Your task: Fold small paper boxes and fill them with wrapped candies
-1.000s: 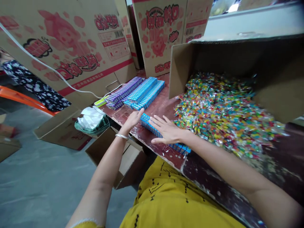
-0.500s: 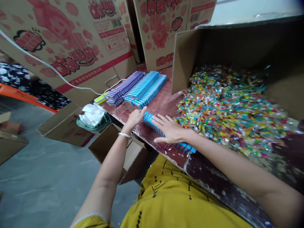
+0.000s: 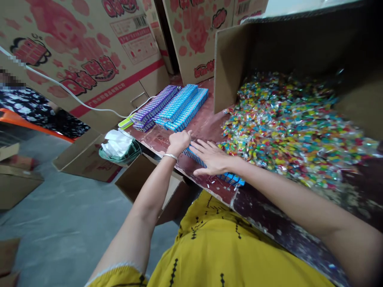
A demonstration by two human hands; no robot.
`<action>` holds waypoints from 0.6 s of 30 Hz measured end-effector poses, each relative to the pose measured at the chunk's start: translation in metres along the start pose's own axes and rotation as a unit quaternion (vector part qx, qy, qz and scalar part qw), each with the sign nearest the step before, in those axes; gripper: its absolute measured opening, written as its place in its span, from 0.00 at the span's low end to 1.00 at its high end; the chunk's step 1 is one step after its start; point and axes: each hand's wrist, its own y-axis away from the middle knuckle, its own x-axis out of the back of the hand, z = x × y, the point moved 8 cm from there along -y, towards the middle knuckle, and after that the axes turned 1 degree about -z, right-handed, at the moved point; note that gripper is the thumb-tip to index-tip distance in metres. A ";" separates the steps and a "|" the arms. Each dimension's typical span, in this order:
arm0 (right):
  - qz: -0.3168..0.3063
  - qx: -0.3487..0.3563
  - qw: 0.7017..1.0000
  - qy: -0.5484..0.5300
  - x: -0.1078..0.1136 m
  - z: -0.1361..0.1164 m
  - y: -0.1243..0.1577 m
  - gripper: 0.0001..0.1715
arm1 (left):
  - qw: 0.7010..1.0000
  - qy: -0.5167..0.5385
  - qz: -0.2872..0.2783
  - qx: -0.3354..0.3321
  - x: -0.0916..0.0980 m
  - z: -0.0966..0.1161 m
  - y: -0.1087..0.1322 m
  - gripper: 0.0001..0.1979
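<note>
A row of small blue boxes (image 3: 231, 179) lies near the front edge of the dark red table (image 3: 206, 127). My right hand (image 3: 211, 158) rests flat on top of this row, fingers spread. My left hand (image 3: 179, 142) is curled against the row's far left end, fingers closed over the end boxes. A silver bangle sits on my left wrist. Farther back lie packed rows of blue boxes (image 3: 182, 105) and purple boxes (image 3: 154, 107).
A heap of colourful wrapped candies (image 3: 287, 123) spills from a tipped cardboard box (image 3: 227, 63) on the right. Large printed cartons (image 3: 89, 59) stand behind. A green bag with white papers (image 3: 118, 145) and open cartons (image 3: 83, 159) sit below the table edge. A person in floral clothing (image 3: 36, 111) is at left.
My left hand has moved right and curled onto the end of the blue row. The right hand stays flat on the row. The camera has shifted slightly.
</note>
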 end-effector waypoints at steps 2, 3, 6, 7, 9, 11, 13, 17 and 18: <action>-0.008 -0.002 1.000 -0.006 0.002 -0.001 0.001 0.62 | 1.000 0.003 -0.012 -0.008 0.000 0.000 -0.001 0.28; -0.010 -0.003 1.000 -0.008 0.004 -0.001 0.002 0.62 | 1.000 0.006 -0.017 -0.011 0.001 0.000 0.000 0.25; -0.014 -0.003 1.000 -0.012 0.006 -0.005 0.005 0.60 | 0.999 0.023 -0.023 -0.010 0.005 0.001 0.004 0.19; -0.017 -0.003 1.000 -0.013 0.007 -0.006 0.004 0.60 | 0.999 0.031 -0.021 -0.008 0.007 0.002 0.006 0.19; -0.024 -0.007 1.000 -0.016 0.008 -0.007 0.003 0.60 | 0.999 0.052 -0.014 0.001 0.012 0.002 0.009 0.19; -0.024 -0.014 0.999 -0.025 0.018 -0.007 0.003 0.59 | 0.997 0.080 -0.006 0.013 0.015 -0.001 0.011 0.19; 0.010 -0.017 0.999 -0.037 0.040 -0.007 0.010 0.56 | 0.993 0.116 0.001 0.025 0.018 -0.010 0.011 0.20; 0.230 -0.031 0.970 -0.074 0.101 -0.002 0.075 0.47 | 0.977 0.211 0.015 0.008 0.021 -0.037 0.012 0.34; 0.294 -0.048 0.950 -0.092 0.107 0.001 0.103 0.43 | 0.971 0.239 0.016 -0.012 0.021 -0.045 0.014 0.38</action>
